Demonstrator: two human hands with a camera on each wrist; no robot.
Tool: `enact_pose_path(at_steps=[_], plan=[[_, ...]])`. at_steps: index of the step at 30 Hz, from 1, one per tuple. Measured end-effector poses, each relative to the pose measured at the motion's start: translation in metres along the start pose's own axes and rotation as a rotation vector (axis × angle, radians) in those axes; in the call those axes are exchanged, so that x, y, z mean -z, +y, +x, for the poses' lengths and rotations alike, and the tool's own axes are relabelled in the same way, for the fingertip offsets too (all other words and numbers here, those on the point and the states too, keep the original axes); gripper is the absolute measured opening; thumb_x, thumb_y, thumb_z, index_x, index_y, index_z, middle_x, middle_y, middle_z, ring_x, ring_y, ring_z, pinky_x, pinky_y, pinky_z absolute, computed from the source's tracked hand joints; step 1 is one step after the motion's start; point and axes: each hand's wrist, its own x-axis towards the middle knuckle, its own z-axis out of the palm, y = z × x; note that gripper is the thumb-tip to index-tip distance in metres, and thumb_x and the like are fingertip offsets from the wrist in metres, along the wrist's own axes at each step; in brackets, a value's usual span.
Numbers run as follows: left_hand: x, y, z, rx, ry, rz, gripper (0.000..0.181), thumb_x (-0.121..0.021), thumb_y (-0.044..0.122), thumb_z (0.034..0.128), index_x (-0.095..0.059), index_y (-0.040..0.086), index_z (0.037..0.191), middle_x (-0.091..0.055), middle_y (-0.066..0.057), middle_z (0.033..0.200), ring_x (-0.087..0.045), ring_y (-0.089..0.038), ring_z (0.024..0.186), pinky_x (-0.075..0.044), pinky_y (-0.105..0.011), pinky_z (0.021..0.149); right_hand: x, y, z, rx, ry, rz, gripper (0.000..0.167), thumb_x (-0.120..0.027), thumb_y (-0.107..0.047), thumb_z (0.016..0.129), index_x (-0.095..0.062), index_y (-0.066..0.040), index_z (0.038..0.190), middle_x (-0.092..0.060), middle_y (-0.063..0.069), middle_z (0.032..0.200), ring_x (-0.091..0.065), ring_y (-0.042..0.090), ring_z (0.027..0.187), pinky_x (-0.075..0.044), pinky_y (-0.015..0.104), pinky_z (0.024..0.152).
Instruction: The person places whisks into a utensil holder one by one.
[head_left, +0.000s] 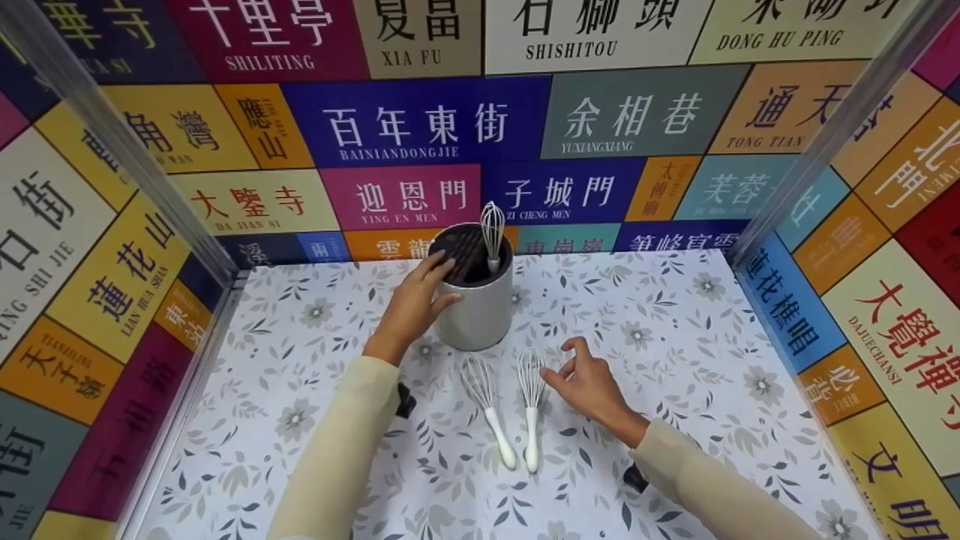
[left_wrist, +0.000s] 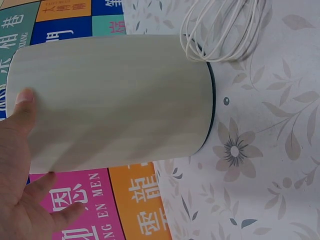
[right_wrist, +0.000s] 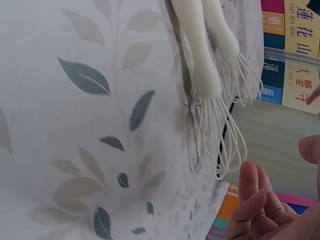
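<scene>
A light grey cylindrical utensil holder (head_left: 472, 319) with a dark slotted top stands at the back of the table. One whisk (head_left: 492, 229) stands in it, wire end up. My left hand (head_left: 416, 296) rests on the holder's left side, fingers over the rim and thumb against the wall. Two white-handled whisks lie in front of the holder: a left whisk (head_left: 495, 431) and a right whisk (head_left: 532, 420), handles toward me. Beside the right whisk's wires is my right hand (head_left: 592, 382), thumb and index finger apart, nothing held.
The table (head_left: 300, 465) has a white floral cover. A back wall (head_left: 420, 127) of colourful sign panels rises right behind the holder. Similar panels stand left and right, with clear corner strips (head_left: 795, 142) between them.
</scene>
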Motion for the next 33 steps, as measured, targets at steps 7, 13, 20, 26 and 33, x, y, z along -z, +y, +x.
enact_pose_path(at_steps=[7,13,20,26,33], plan=[[0.000,-0.001,0.000,-0.007,0.004,-0.001,0.067,-0.066,0.042,0.0971,-0.043,0.021,0.157,-0.032,-0.003,0.167,-0.041,-0.031,0.149,-0.036,-0.050,0.121,-0.015,0.007,-0.010,-0.044,-0.017,-0.005,0.053,-0.076,-0.041,0.091,-0.053,-0.010,0.127,-0.070,-0.004,0.075,-0.059,0.009,0.057,-0.051,0.031,0.059],[0.000,-0.001,0.000,-0.004,-0.002,-0.008,0.068,-0.066,0.042,0.0970,-0.043,0.021,0.157,-0.031,-0.003,0.168,-0.040,-0.031,0.149,-0.036,-0.051,0.121,-0.027,0.009,-0.017,-0.094,-0.046,0.005,0.054,-0.077,-0.039,0.090,-0.055,-0.005,0.126,-0.070,-0.003,0.071,-0.059,0.009,0.050,-0.050,0.029,0.053],[0.000,0.000,0.001,-0.001,-0.004,-0.004,0.068,-0.067,0.042,0.0964,-0.044,0.020,0.157,-0.032,-0.003,0.167,-0.041,-0.032,0.149,-0.036,-0.050,0.121,-0.039,0.011,-0.022,-0.166,-0.070,-0.020,0.056,-0.078,-0.044,0.087,-0.058,-0.005,0.122,-0.068,-0.004,0.069,-0.059,0.010,0.054,-0.048,0.030,0.053],[-0.002,-0.001,0.002,-0.012,0.007,-0.002,0.067,-0.067,0.041,0.0966,-0.045,0.019,0.156,-0.033,-0.003,0.166,-0.042,-0.032,0.148,-0.037,-0.051,0.121,-0.048,0.012,-0.028,-0.176,-0.084,-0.037,0.051,-0.079,-0.044,0.086,-0.061,-0.005,0.114,-0.064,-0.002,0.071,-0.057,0.012,0.060,-0.048,0.031,0.058],[-0.001,-0.001,0.002,-0.012,0.006,-0.002,0.067,-0.067,0.042,0.0966,-0.045,0.019,0.156,-0.033,-0.003,0.167,-0.042,-0.032,0.148,-0.037,-0.050,0.121,-0.056,0.010,-0.034,-0.185,-0.101,-0.040,0.050,-0.081,-0.046,0.084,-0.061,-0.007,0.107,-0.060,-0.001,0.066,-0.055,0.014,0.058,-0.047,0.032,0.059]])
